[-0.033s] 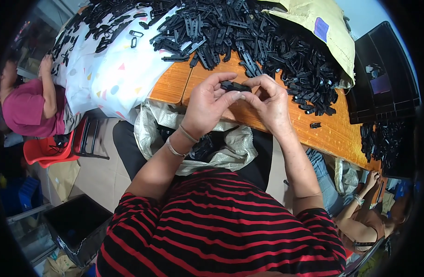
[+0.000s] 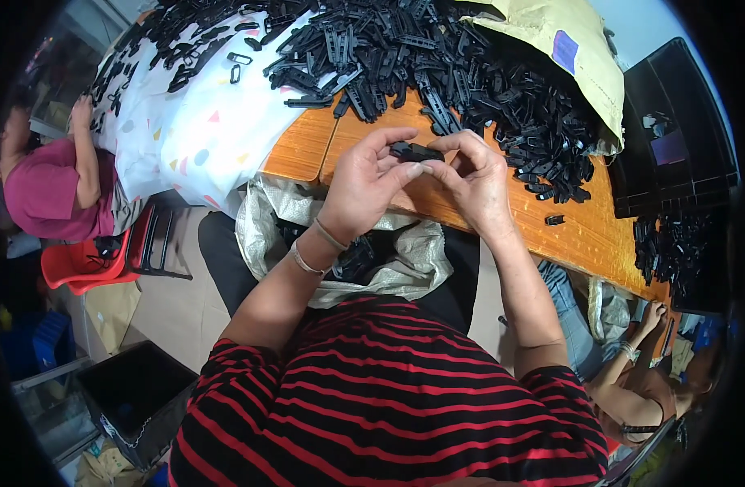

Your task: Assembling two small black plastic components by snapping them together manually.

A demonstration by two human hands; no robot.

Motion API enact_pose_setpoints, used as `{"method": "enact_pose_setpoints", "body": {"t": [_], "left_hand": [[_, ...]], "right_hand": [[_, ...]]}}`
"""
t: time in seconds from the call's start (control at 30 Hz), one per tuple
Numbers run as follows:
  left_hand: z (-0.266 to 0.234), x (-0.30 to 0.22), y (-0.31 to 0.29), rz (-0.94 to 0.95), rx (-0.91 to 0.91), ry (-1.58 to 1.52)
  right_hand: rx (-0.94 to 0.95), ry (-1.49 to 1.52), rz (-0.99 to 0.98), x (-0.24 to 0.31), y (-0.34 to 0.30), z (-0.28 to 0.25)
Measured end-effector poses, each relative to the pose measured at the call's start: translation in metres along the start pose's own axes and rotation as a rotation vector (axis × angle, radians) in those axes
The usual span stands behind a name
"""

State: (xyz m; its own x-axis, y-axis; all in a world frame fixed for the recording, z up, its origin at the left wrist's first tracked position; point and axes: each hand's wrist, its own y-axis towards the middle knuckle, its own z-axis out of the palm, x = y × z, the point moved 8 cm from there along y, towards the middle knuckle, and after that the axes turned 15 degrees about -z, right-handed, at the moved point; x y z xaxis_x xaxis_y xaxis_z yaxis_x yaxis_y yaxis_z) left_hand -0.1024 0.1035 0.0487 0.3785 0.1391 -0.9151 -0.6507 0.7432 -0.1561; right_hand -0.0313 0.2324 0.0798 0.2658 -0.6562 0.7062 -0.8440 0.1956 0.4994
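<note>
Over orange table [image 2: 587, 235], both hands [image 2: 421, 183] still pinch black clip [image 2: 415, 151].

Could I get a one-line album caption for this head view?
Both hands, left hand and right hand, pinch a black plastic clip above an orange table.

The clip [image 2: 415, 151] pinched between both hands looks like matt black plastic — the same as the heap of parts [image 2: 470, 73] just beyond the grip. Under the hands the table [image 2: 583, 235] is smooth orange wood with a slight sheen. Below the wrists lies a woven sack [image 2: 405, 260] — coarse, pale, faintly glossy. Left of the grip, a soft white cloth [image 2: 210, 138].
</note>
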Motion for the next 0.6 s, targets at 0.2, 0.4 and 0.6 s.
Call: {"method": "enact_pose_setpoints", "body": {"t": [0.2,0.4,0.6], "left_hand": [[-0.006,0.009,0.002,-0.099,-0.015,0.091],[-0.004,0.000,-0.001,-0.022,-0.067,0.117],[0.006,-0.014,-0.015,0.041,-0.055,0.114]], "right_hand": [[-0.012,-0.055,-0.101,0.018,0.002,-0.001],[0.007,-0.124,-0.221,0.027,0.004,-0.001],[0.026,-0.116,-0.217,0.028,0.002,-0.001]]}}
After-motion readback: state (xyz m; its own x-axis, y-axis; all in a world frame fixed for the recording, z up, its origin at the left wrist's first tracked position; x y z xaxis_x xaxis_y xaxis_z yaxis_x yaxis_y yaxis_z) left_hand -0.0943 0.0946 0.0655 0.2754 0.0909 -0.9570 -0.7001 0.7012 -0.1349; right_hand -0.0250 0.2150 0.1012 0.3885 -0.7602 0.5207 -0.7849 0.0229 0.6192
